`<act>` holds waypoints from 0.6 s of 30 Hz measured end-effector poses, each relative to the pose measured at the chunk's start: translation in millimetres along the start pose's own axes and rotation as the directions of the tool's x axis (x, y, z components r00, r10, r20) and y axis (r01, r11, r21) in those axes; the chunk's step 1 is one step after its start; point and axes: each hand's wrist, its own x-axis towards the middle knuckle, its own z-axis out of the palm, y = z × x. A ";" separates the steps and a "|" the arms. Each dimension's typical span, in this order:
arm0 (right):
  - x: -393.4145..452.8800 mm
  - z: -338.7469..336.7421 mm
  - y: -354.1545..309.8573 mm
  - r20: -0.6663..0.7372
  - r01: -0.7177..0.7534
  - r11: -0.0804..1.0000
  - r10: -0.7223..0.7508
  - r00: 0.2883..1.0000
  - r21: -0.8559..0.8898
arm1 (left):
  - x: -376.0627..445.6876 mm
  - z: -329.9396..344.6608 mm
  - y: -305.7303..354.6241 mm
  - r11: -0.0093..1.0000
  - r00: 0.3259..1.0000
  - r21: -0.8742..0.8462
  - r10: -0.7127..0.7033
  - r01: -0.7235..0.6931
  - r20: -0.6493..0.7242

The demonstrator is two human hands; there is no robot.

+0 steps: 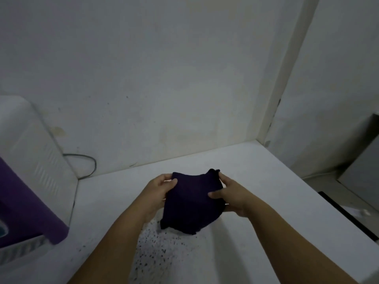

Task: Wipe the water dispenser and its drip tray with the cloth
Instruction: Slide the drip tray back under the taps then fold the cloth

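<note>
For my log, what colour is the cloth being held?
Very dark purple, near black, on the cloth; the head view shows it.

Both forearms are bare to the frame's edge; left hand (pixel 158 193) and right hand (pixel 231 195) ungloved (fingernails short).

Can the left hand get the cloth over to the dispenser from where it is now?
Probably yes. The left hand and right hand both grip the dark cloth above the counter; nothing stands between it and the water dispenser at left.
</note>
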 end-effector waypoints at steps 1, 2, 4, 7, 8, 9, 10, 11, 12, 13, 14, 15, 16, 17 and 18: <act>2.7 -4.2 -2.2 -0.011 -0.019 1.000 0.019 1.000 0.016 | 2.9 0.8 2.9 1.000 1.000 -0.016 -0.008 0.008 -0.026; 5.0 -10.0 -6.4 -0.031 -0.036 0.999 0.036 0.999 0.007 | 6.1 2.0 6.1 0.999 0.999 -0.035 -0.017 0.015 -0.051; 14.4 -28.5 -16.3 -0.100 -0.077 0.996 0.074 0.992 -0.036 | 18.0 8.5 12.8 0.998 0.995 -0.048 -0.040 0.035 -0.097; 27.1 -61.5 -32.7 -0.098 -0.109 0.990 0.118 0.988 0.088 | 38.6 27.0 24.3 0.991 0.981 -0.086 -0.112 0.099 -0.161; 30.0 -74.1 -39.1 -0.070 -0.097 0.986 0.107 0.992 0.135 | 46.6 35.4 29.0 0.988 0.979 -0.086 -0.137 0.125 -0.149; 33.4 -86.8 -43.7 -0.044 -0.078 0.984 0.086 0.995 0.158 | 53.6 43.2 33.4 0.986 0.980 -0.061 -0.160 0.154 -0.119; 37.1 -98.6 -47.7 -0.019 -0.068 0.986 0.072 0.997 0.151 | 59.7 50.5 37.9 0.984 0.981 0.004 -0.178 0.178 -0.078; 42.2 -112.3 -51.1 0.004 -0.057 0.991 0.057 0.998 0.120 | 68.0 59.5 41.9 0.976 0.982 0.111 -0.186 0.190 -0.041; 46.8 -123.7 -53.4 0.014 -0.044 0.996 0.043 0.999 0.078 | 73.6 68.0 45.7 0.952 0.981 0.238 -0.192 0.190 -0.014; 52.8 -137.1 -55.5 0.012 -0.029 0.999 0.028 1.000 0.031 | 81.6 78.9 49.0 0.913 0.981 0.367 -0.194 0.179 0.003; 58.4 -147.2 -56.6 0.002 -0.009 1.000 0.009 1.000 -0.022 | 87.7 87.3 51.2 0.859 0.981 0.484 -0.193 0.164 0.011; 62.6 -155.6 -57.5 -0.018 0.009 0.997 -0.010 1.000 -0.081 | 93.5 95.0 52.6 0.804 0.982 0.577 -0.190 0.144 0.019; 69.2 -168.3 -59.6 -0.032 0.023 0.988 -0.028 0.999 -0.154 | 104.1 106.6 53.7 0.758 0.982 0.639 -0.187 0.129 0.023; 71.3 -173.6 -60.6 -0.048 0.040 0.970 -0.053 0.997 -0.240 | 108.6 112.3 54.8 0.720 0.984 0.685 -0.179 0.112 0.027; 76.0 -182.2 -63.1 -0.054 0.051 0.942 -0.073 0.996 -0.333 | 116.7 120.8 55.5 0.696 0.985 0.711 -0.172 0.098 0.033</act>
